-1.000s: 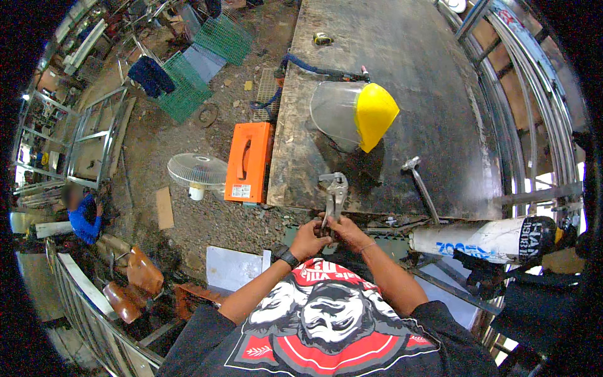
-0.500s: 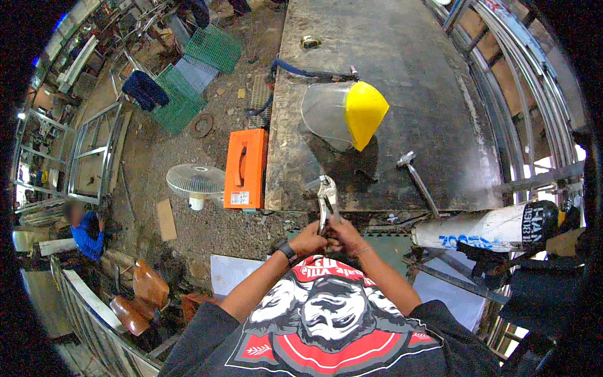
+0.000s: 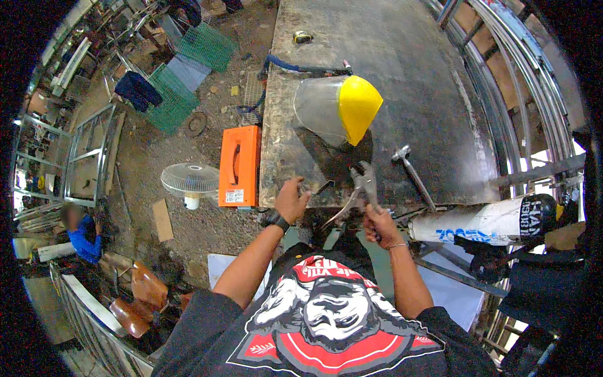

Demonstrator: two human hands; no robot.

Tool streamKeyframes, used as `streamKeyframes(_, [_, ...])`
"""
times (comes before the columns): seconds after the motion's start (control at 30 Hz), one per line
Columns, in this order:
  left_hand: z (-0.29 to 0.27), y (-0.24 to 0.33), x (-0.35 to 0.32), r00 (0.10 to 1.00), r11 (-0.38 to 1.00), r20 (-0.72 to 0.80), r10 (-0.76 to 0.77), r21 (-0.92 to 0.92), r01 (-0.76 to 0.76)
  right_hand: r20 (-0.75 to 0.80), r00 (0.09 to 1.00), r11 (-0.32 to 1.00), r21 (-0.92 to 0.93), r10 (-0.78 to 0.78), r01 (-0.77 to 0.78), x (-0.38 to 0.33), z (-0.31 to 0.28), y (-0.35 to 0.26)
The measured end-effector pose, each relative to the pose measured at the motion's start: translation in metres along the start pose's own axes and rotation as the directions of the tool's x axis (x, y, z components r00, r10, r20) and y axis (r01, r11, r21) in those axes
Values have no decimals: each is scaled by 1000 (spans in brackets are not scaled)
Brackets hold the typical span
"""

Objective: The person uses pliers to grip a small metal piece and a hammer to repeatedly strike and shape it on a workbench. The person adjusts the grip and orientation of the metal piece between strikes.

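My right hand (image 3: 380,225) grips locking pliers (image 3: 364,182) by one handle, over the near edge of the metal table. The pliers' jaws are spread and point away from me; their other handle swings out to the left, blurred. At the table's near left corner, my left hand (image 3: 291,202) has its fingers closed around a small grey metal piece (image 3: 304,186), mostly hidden by the fingers. Beyond the pliers lies a face shield (image 3: 359,110) with a yellow crown and clear visor. A hammer (image 3: 414,176) rests to the right of the pliers.
The dark metal table (image 3: 414,81) carries a tape measure (image 3: 302,38) and a cable (image 3: 295,66). Left of it stand an orange case (image 3: 239,166) and a fan (image 3: 190,181). A white gas cylinder (image 3: 471,223) lies at the right. A person in blue (image 3: 86,239) sits far left.
My hands have parted. The left moved left with the small metal piece, which was at the pliers' jaws; the right carried the pliers rightward, their jaws and handles now spread.
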State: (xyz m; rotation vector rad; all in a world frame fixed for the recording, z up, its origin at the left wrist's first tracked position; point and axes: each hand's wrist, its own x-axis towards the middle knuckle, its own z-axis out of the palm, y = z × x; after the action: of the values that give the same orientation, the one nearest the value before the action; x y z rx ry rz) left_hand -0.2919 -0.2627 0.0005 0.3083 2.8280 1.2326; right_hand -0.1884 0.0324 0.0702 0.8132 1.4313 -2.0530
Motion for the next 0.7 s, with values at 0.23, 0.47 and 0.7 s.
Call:
streamKeyframes(0.23, [36,41,23,979,911,201,44,393,-121,-147,688,529,-756,-711,385,3,-73,-43])
streamKeyframes(0.47, [43,33,14,1000,897,25,1,443,-11,-31,878,463,-858,-477,222,38,-78,-127])
streamKeyframes(0.7, [42,29,-27,896,580,-62,-440,-781,231,114,962,472,-853,-250,224,140,-143,-164])
